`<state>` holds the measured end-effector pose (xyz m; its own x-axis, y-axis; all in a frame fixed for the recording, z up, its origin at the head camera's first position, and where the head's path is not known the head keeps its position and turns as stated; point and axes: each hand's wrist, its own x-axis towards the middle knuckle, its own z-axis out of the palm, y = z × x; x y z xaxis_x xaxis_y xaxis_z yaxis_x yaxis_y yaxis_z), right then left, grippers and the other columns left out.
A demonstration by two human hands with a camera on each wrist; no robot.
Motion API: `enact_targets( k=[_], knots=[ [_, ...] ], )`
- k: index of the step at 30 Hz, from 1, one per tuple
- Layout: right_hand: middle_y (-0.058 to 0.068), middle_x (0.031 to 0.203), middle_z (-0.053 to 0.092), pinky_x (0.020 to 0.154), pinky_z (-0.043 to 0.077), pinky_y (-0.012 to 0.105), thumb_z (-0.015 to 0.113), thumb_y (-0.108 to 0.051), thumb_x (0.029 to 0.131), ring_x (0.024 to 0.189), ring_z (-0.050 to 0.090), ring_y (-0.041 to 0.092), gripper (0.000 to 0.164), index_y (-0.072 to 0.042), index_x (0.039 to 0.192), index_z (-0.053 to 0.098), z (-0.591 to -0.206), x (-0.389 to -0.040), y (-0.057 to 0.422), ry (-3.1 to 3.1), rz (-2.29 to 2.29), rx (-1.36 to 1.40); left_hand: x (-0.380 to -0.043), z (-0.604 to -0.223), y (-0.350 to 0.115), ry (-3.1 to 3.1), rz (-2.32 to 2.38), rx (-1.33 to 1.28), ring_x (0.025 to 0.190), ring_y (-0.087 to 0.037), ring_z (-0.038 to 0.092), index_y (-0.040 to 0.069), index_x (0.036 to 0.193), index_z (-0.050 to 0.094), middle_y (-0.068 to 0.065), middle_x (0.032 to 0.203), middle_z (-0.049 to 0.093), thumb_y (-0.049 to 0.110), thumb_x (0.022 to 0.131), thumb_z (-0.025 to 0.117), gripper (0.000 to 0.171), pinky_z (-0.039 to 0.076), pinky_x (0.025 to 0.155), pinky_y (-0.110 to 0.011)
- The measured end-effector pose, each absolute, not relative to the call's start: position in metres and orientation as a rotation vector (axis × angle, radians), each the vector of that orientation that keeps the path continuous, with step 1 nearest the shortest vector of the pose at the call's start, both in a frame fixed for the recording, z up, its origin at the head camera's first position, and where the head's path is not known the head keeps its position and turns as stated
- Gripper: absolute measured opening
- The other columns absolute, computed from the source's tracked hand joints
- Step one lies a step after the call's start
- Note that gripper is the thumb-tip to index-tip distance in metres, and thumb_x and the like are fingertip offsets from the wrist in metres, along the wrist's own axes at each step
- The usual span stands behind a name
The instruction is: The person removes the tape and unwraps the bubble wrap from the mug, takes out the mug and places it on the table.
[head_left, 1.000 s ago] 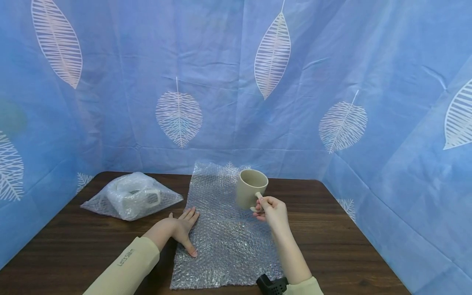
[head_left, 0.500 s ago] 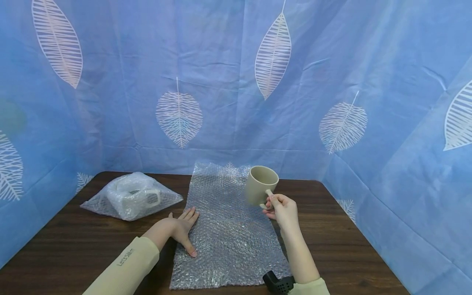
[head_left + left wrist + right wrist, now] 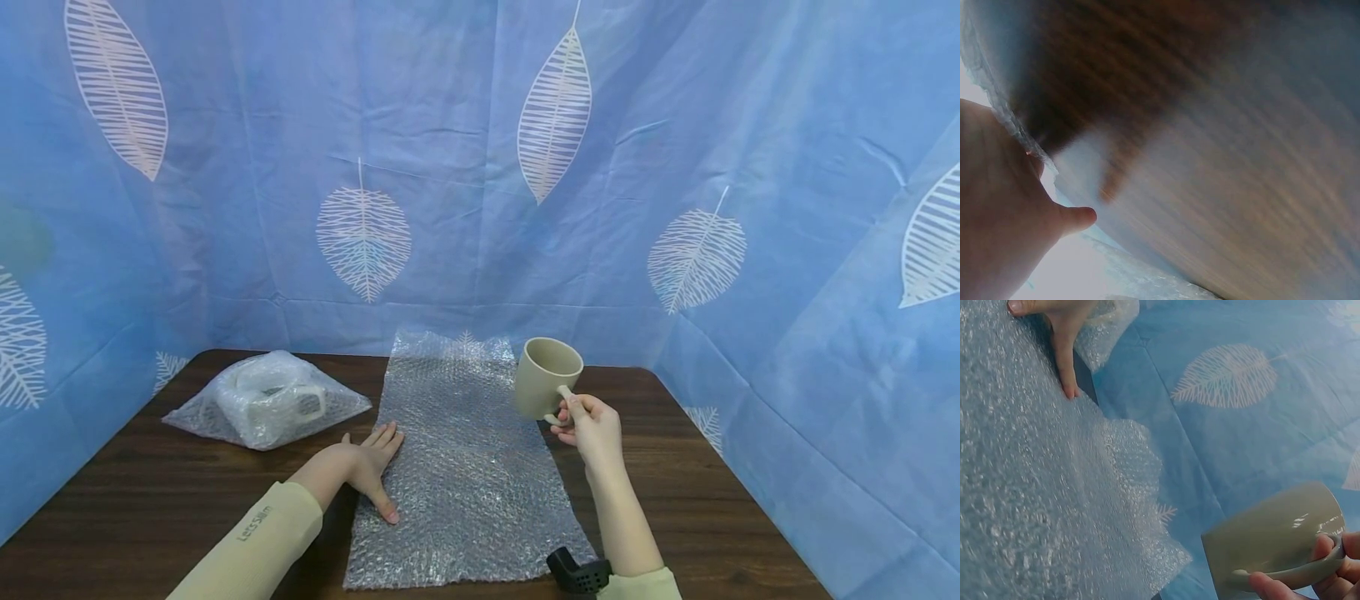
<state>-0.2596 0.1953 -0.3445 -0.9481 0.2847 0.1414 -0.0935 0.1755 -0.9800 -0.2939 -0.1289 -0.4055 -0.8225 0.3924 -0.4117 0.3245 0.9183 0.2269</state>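
A beige mug [image 3: 546, 379] is held by its handle in my right hand [image 3: 595, 433], near the right edge of the bubble wrap. Its mouth faces up, and the handle points toward me. In the right wrist view the thumb and fingers pinch the mug's handle [image 3: 1297, 574]. The flat sheet of bubble wrap [image 3: 465, 492] runs lengthwise down the middle of the table. My left hand [image 3: 367, 467] rests on the sheet's left edge with fingers spread. Its thumb [image 3: 1079, 219] also shows in the left wrist view.
To the left lies a bundle of bubble wrap [image 3: 273, 400] with a mug inside, its handle showing through. The dark wooden table [image 3: 697, 500] ends at the back against a blue curtain [image 3: 450, 250] with white leaf prints, which also hangs at both sides.
My right hand has carried the mug to the right, from over the bubble wrap to its right edge. The left hand has stayed in place on the sheet.
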Motion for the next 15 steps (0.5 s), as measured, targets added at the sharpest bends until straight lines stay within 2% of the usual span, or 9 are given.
enact_targets(
  k=[15],
  knots=[
    [0.009, 0.077, 0.061, 0.06, 0.055, 0.025, 0.045, -0.015, 0.103, 0.064, 0.066, 0.015, 0.032, 0.013, 0.103, 0.059, -0.349, -0.264, 0.216, -2.158, 1.762, -0.226, -0.296, -0.405, -0.129, 2.59, 0.208, 0.527, 0.144, -0.032, -0.006, 0.004, 0.154, 0.009, -0.015, 0.159, -0.004, 0.062, 0.063, 0.08, 0.129, -0.001, 0.103, -0.07]
  ],
)
